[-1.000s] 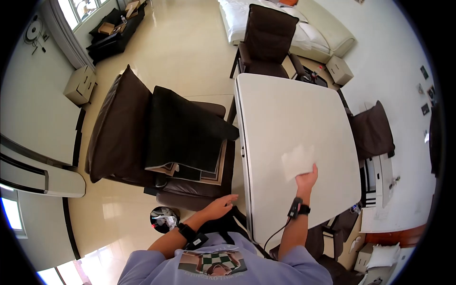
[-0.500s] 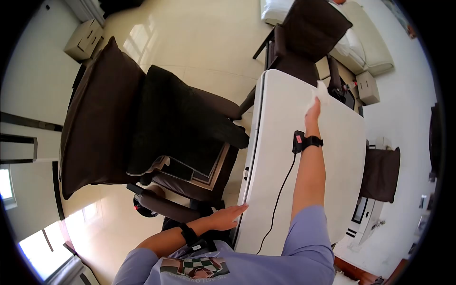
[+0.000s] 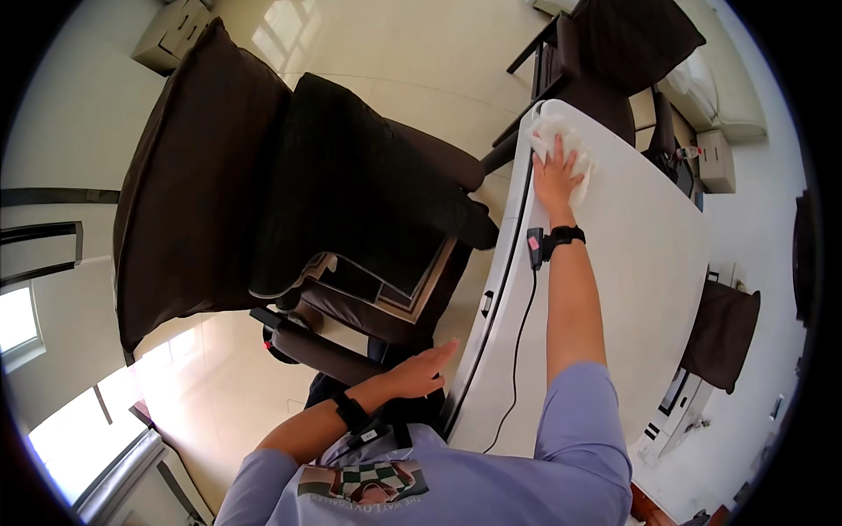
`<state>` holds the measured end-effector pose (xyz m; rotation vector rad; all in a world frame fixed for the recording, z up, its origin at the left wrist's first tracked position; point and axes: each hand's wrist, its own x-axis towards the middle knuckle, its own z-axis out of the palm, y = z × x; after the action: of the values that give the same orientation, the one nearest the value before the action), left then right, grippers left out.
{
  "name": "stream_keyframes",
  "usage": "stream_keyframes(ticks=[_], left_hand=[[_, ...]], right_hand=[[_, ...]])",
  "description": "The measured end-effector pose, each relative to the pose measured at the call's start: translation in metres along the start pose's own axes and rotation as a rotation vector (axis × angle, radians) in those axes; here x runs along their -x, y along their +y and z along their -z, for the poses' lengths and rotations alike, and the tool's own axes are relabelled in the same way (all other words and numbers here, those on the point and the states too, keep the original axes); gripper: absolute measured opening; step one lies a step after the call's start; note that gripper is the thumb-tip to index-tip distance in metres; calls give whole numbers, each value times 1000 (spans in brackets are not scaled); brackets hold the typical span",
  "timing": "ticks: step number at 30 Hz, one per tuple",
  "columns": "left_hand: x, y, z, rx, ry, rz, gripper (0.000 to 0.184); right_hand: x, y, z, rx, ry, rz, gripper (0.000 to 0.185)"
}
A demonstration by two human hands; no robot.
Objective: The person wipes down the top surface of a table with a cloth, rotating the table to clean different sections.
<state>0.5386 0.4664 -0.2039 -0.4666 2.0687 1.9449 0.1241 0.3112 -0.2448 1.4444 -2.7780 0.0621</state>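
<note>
My right hand (image 3: 556,182) lies with spread fingers on a crumpled white tissue (image 3: 582,151), pressing it flat against the far left corner of the white table (image 3: 631,237). Part of the tissue is hidden beneath the palm and fingers. Just off the table's left edge, my left hand (image 3: 421,372) hangs in the air, fingers stretched out and nothing in it. A black strap with a small black device (image 3: 536,248) sits on my right wrist, and its cable (image 3: 519,351) trails over the tabletop towards me.
On the left stands a brown armchair (image 3: 193,202) with a dark cloth (image 3: 351,193) over it, close to the table edge. Another brown chair (image 3: 636,44) is at the far end, and a brown seat (image 3: 724,333) is on the right. Beyond is a small drawer cabinet (image 3: 717,162).
My right hand and the tissue have moved left across the table to the far left corner, the fingers now spread over it. My left hand has lifted off the table edge.
</note>
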Motion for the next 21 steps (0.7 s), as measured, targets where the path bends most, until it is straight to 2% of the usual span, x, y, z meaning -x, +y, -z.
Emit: stream_keyframes(ticks=[10, 18, 21], left_hand=[[50, 6, -25, -108, 63, -42, 74], [124, -11, -73, -149, 40, -112, 74], [155, -12, -91, -137, 3, -61, 75]], right_hand=[[187, -23, 18, -30, -3, 49, 43], [413, -48, 46, -145, -33, 59, 43], [498, -59, 54, -171, -63, 33, 44]])
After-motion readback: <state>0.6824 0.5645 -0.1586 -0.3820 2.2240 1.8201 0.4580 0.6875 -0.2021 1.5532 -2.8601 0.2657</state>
